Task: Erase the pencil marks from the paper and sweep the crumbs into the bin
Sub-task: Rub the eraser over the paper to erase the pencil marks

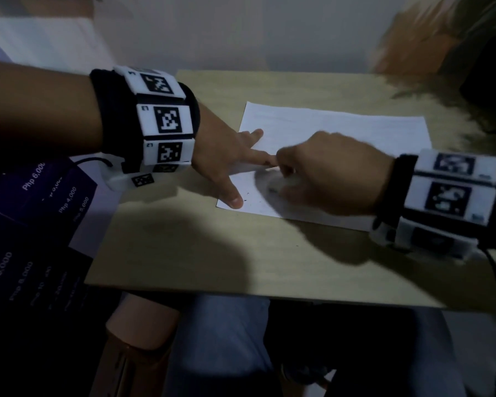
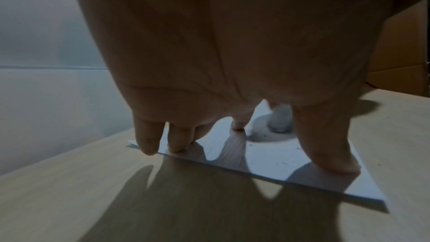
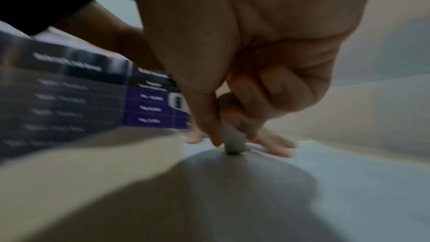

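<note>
A white sheet of paper (image 1: 335,133) lies on the light wooden table (image 1: 184,247). My left hand (image 1: 226,164) presses its left edge flat with spread, straight fingers (image 2: 325,154). My right hand (image 1: 327,179) pinches a small white eraser (image 3: 234,142) between thumb and fingers, its tip down on the paper (image 3: 349,181) just right of the left fingertips. The right hand is blurred. A few dark crumbs (image 2: 282,163) and faint pencil marks (image 1: 248,197) dot the sheet near the left thumb. The eraser (image 2: 280,122) shows beyond the left fingers. No bin is in view.
A dark purple printed price sheet (image 1: 35,239) hangs off the table's left side. A brown cardboard box (image 2: 400,58) stands behind the table. My legs in blue jeans (image 1: 226,339) are under the near edge. A pale wall (image 1: 241,32) rises behind.
</note>
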{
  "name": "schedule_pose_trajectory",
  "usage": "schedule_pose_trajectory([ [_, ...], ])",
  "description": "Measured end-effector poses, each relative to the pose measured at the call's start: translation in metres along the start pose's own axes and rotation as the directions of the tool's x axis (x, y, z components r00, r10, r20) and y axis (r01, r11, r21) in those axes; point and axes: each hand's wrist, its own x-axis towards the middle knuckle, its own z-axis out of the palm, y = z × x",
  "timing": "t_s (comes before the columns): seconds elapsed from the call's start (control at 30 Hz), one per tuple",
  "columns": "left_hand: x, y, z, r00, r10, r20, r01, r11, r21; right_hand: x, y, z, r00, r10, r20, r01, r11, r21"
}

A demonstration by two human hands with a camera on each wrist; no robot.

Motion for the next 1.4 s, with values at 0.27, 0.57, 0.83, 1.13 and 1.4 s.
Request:
schedule_pose_trajectory([
  [0.27, 0.002, -0.001, 0.002, 1.0, -0.017, -0.01, 0.017, 0.999, 0.047, 0.007, 0.011, -0.004, 0.999, 0.043, -0.005, -0.042, 0.993, 0.108],
  [0.57, 0.004, -0.003, 0.003, 1.0, -0.006, -0.012, 0.006, 0.999, 0.048, 0.01, 0.007, -0.008, 1.0, 0.014, -0.003, -0.014, 0.992, 0.126],
  [0.83, -0.001, 0.004, -0.003, 1.0, -0.005, -0.006, 0.005, 1.0, -0.031, 0.006, -0.007, -0.007, 0.999, -0.031, 0.042, 0.024, 0.985, 0.172],
  [1.13, -0.003, 0.008, -0.005, 1.0, 0.003, -0.027, -0.003, 1.0, -0.006, 0.013, -0.011, -0.014, 0.992, -0.016, 0.124, -0.005, 0.987, 0.162],
  [1.4, -0.002, 0.009, -0.006, 0.999, 0.047, -0.009, -0.047, 0.999, -0.012, 0.003, -0.021, -0.009, 0.986, -0.104, 0.13, 0.08, 0.981, 0.175],
])
